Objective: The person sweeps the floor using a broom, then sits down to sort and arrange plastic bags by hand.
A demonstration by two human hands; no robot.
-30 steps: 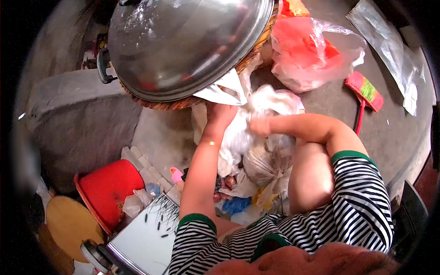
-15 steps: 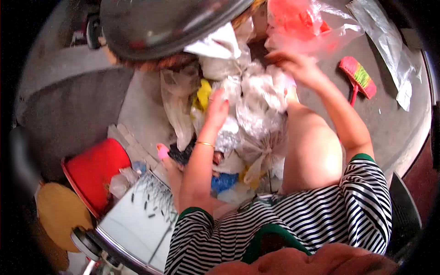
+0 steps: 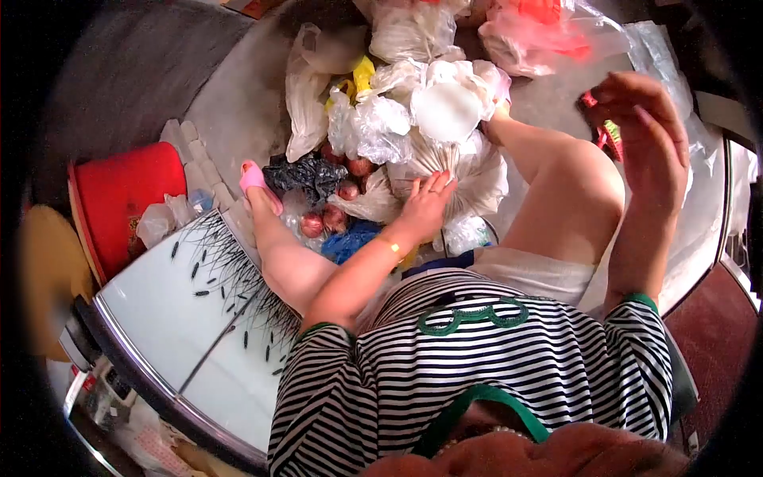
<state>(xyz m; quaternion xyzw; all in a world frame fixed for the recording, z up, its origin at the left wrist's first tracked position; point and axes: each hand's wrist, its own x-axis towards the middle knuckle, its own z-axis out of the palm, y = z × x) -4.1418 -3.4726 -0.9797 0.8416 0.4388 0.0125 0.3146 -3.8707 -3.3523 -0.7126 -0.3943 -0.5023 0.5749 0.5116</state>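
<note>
My left hand (image 3: 429,199) lies on a tied white plastic bag (image 3: 477,179) between my legs, fingers extended over its gathered top. My right hand (image 3: 648,131) is raised at the right, thumb apart from loosely bent fingers, with nothing visible in it. A smooth white rounded piece (image 3: 447,113) sits above the tied bag among crumpled clear bags (image 3: 369,127). Several red onions (image 3: 311,225) lie left of my left hand, beside a black plastic bag (image 3: 306,179) and a blue bag (image 3: 350,241). A yellow bag (image 3: 363,73) shows farther back.
A white glass-topped table (image 3: 171,294) with a dark plant pattern stands at the left, near a red bucket (image 3: 131,203). More bags (image 3: 413,32) and a red-tinted bag (image 3: 548,36) lie at the back. A red-and-green broom head (image 3: 610,135) is partly behind my right hand.
My view has shifted, and the large dark round object at the top has left it. My right hand has moved from above the bags to the raised right; my left hand now rests on the tied bag.
</note>
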